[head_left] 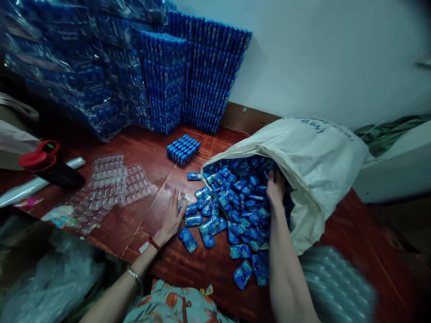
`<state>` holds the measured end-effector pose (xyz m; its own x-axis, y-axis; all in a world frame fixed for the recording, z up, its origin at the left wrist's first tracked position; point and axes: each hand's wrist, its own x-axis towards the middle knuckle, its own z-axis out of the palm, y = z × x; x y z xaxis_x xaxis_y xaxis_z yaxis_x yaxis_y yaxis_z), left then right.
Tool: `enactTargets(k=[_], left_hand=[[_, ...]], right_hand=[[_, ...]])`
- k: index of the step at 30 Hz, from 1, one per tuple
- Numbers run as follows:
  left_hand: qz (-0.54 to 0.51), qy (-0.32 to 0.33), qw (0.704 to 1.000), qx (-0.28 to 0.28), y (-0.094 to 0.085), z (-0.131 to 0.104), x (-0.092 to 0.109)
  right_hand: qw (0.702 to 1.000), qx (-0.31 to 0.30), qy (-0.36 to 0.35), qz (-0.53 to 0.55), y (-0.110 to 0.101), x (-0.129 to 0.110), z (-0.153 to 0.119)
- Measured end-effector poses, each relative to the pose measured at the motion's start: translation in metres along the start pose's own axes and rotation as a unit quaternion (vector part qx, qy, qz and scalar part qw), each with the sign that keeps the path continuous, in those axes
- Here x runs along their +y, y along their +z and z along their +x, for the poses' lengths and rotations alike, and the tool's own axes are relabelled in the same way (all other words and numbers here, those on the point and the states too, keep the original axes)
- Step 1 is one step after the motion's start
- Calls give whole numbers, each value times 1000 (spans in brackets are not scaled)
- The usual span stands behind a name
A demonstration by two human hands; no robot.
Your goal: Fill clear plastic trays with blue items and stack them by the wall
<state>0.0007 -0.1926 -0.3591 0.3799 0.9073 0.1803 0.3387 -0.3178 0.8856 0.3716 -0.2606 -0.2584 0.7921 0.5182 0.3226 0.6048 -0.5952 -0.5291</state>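
Note:
My left hand (pixel 172 216) rests on the red-brown table (pixel 148 231), its fingers stretched out and apart, beside a few loose small blue packs (pixel 193 220). My right hand (pixel 276 187) reaches into the mouth of a large white sack (pixel 313 154) lying on its side. Its fingertips are partly hidden among the blue packs inside, so I cannot see whether it grips one. A heap of blue packs (pixel 247 211) spills out of the sack onto the table between my two hands. Several packs lie flat near the table's front edge.
Behind the left hand stands a neat block of blue packs (pixel 183 149). Clear plastic blister trays (pixel 111 181) lie to the left, near a black bottle with a red lid (pixel 55 168). Tall stacks of blue packs (pixel 208 67) line the wall. More clear trays (pixel 340 285) are at right front.

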Motion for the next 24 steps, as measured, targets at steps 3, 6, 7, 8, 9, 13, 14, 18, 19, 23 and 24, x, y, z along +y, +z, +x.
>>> enactTargets(k=[3, 6, 7, 8, 9, 13, 14, 18, 19, 23, 24], left_hand=[[-15, -12, 1000, 8, 1, 0, 1], [-20, -12, 1000, -1, 1, 2, 3], [-20, -11, 1000, -2, 1, 2, 3], [-19, -10, 1000, -3, 0, 2, 4], [-16, -9, 1000, -4, 0, 1, 5], [8, 0, 1000, -13, -1, -2, 8], [17, 9, 1000, -23, -1, -2, 8], [54, 47, 997, -42, -2, -3, 13], [63, 54, 996, -41, -3, -3, 15], [94, 49, 994, -26, -4, -11, 22], [97, 33, 995, -15, -4, -14, 24]], right_hand=[[997, -56, 3, 47, 9, -5, 12], [990, -124, -2, 60, 17, -21, 5], [988, -145, -4, 53, 20, -27, 0], [985, -165, -3, 40, 22, -34, -5], [983, -184, -4, 25, 24, -41, -10], [971, -228, -68, -7, 30, -64, -31], [968, -233, -97, -4, 32, -68, -36], [950, -256, -179, 6, 38, -87, -58], [944, -264, -198, 12, 40, -92, -65], [899, -328, -288, 22, 53, -120, -98], [882, -354, -310, 22, 57, -130, -107]])
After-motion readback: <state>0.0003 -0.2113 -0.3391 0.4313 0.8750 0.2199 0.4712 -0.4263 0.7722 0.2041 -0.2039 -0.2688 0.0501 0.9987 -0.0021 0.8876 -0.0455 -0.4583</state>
